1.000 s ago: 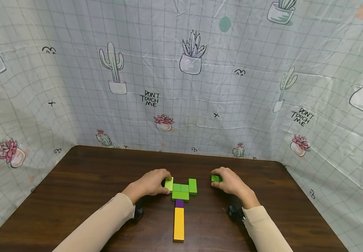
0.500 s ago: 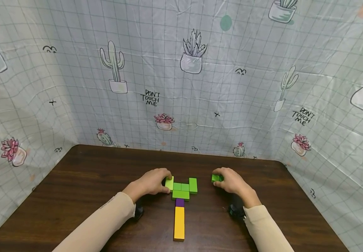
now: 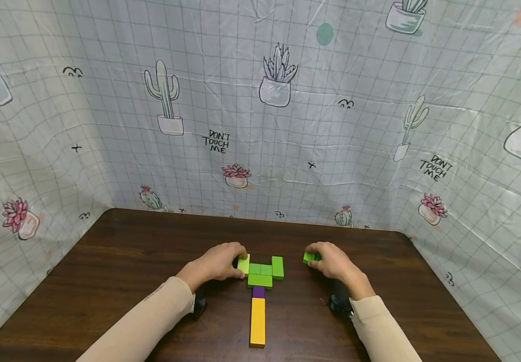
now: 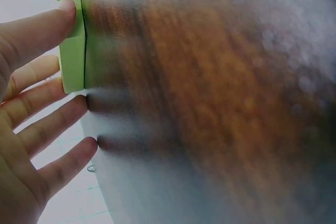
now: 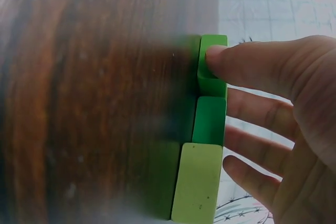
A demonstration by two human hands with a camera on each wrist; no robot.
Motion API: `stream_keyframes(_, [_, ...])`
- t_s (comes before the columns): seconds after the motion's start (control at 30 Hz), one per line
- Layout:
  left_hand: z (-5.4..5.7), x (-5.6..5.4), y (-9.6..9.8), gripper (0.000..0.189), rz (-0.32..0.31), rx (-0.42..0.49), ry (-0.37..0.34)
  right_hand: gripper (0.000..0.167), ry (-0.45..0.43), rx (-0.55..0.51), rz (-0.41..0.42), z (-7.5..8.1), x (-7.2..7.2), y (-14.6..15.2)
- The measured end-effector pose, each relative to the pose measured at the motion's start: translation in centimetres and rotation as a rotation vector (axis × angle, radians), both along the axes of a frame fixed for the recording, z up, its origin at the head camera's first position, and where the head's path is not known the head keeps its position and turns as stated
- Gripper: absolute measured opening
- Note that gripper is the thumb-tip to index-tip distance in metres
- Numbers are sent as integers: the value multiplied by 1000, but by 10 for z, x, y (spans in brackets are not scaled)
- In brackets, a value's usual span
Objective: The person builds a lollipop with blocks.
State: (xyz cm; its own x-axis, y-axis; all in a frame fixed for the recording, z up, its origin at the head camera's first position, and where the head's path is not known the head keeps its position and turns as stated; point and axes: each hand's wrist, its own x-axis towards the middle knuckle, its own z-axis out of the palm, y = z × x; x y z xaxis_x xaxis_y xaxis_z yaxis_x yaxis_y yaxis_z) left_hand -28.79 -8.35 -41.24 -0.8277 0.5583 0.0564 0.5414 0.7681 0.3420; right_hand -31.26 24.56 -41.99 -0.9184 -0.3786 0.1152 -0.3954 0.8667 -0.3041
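My left hand (image 3: 217, 261) pinches a light green block (image 3: 244, 263) between thumb and fingers at the left end of a flat block figure. In the left wrist view, the thumb presses that block's side while two fingertips touch the table. To the right of the figure, my right hand (image 3: 330, 259) pinches a small green block (image 3: 308, 258) with its thumb and index finger. The right wrist view shows a dark green block (image 5: 210, 119) and a longer light green block (image 5: 198, 182) lined up beside it; the hand mostly covers these in the head view.
Joined to the left block are small green squares, a wide green block (image 3: 260, 279) and a right-hand green block (image 3: 277, 267). Below run a purple block (image 3: 258, 291) and a long yellow bar (image 3: 257, 322). A patterned curtain (image 3: 278, 151) encloses the brown table (image 3: 151, 226).
The small green block at my right fingertips has shifted slightly to the left, away from the green piece beside it. My left hand holds its place.
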Motion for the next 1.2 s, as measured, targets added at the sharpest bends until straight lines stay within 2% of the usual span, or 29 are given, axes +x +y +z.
stream_keyframes(0.2, [0, 0, 0, 44, 9, 0, -8, 30, 34, -16, 51, 0, -1, -6])
stream_keyframes(0.5, [-1, 1, -1, 45, 9, -4, -20, 31, 10, -105, 114, 2, -1, -28])
stream_keyframes(0.67, [-2, 0, 0, 45, 7, -11, -16, 32, 16, -106, 167, 5, -1, -47])
stream_keyframes(0.9, [-1, -2, 0, 43, 7, -1, -17, 34, -12, -75, 196, 11, -2, -75])
stream_keyframes(1.2, [-2, -4, 0, 43, 6, -5, -24, 33, -57, -59, 259, 6, -7, -97])
